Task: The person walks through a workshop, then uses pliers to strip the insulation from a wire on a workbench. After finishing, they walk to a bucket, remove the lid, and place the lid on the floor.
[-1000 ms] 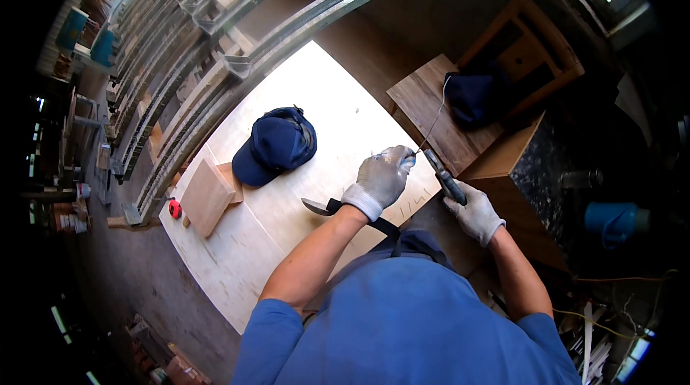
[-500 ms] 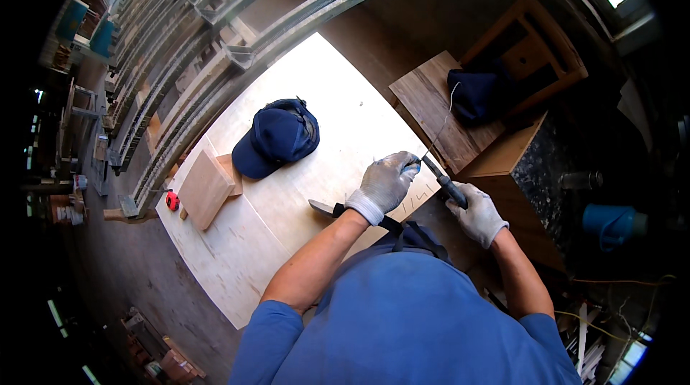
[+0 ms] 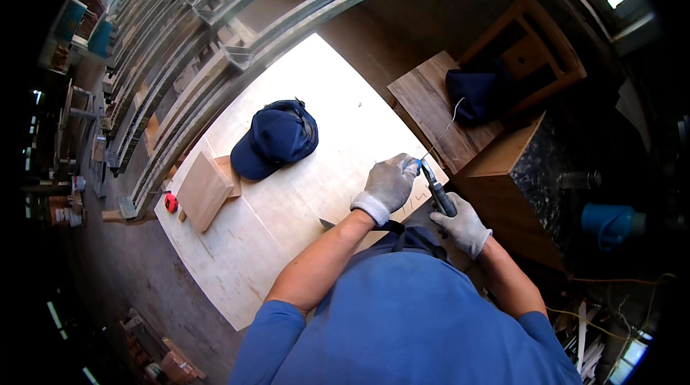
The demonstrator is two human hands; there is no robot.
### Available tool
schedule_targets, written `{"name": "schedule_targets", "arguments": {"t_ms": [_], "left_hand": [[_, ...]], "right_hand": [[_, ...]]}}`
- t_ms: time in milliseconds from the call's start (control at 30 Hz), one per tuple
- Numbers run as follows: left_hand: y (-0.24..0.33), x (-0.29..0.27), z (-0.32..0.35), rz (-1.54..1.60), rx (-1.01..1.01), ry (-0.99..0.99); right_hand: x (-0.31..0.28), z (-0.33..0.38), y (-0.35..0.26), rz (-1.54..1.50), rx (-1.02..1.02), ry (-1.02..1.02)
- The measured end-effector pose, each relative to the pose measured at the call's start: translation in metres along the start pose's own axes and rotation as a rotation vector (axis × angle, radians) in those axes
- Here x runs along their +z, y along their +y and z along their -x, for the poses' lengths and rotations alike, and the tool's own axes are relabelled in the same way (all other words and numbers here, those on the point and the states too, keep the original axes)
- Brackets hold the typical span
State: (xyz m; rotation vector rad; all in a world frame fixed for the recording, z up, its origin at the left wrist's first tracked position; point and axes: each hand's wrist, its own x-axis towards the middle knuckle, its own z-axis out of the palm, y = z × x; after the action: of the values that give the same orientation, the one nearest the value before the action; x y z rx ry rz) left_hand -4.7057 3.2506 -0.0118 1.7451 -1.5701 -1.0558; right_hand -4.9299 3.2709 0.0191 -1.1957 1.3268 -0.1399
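My left hand (image 3: 391, 182), in a grey-white work glove, is closed over the board's near right corner. Its fingertips pinch a thin pale cord (image 3: 440, 137) and a small blue piece too tiny to make out. My right hand (image 3: 463, 224), gloved too, is wrapped round a dark-handled hand tool (image 3: 439, 194), probably pliers. The tool's tip is close to my left fingertips; whether they touch I cannot tell. The cord runs up to a dark blue cloth item (image 3: 471, 92) on a wooden chair (image 3: 437, 101). Beneath my left wrist lies a black strap (image 3: 392, 227).
On the pale board (image 3: 338, 119) are a navy cap (image 3: 275, 138), stacked wooden blocks (image 3: 205, 191) and a red tape measure (image 3: 170, 202). Long metal rails (image 3: 316, 15) run along the far left. A wooden cabinet (image 3: 496, 176) with a blue jug (image 3: 605, 223) stands to the right.
My right hand has moved slightly left and down with the tool, which is turned to show its side. My left hand has shifted a little to the right.
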Motion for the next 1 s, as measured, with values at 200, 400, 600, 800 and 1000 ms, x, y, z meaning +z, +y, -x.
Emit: {"name": "schedule_targets", "arguments": {"t_ms": [200,400,600,800,1000], "left_hand": [[-0.001,-0.003,-0.004,-0.026,0.036,0.031],[0.009,0.003,-0.008,0.18,-0.085,0.144],[0.041,-0.022,-0.012,0.885,-0.516,-0.04],[0.018,-0.035,-0.016,0.917,-0.383,-0.22],[-0.001,-0.044,-0.046,1.099,-0.097,-0.229]], "right_hand": [[0.009,-0.005,0.002,0.247,-0.101,0.17],[0.031,-0.005,-0.016,0.349,-0.177,0.431],[0.019,-0.028,-0.008,0.587,-0.597,0.717],[0.015,-0.027,-0.009,0.486,-0.572,0.615],[0.011,-0.016,-0.02,0.517,-0.685,0.512]]}}
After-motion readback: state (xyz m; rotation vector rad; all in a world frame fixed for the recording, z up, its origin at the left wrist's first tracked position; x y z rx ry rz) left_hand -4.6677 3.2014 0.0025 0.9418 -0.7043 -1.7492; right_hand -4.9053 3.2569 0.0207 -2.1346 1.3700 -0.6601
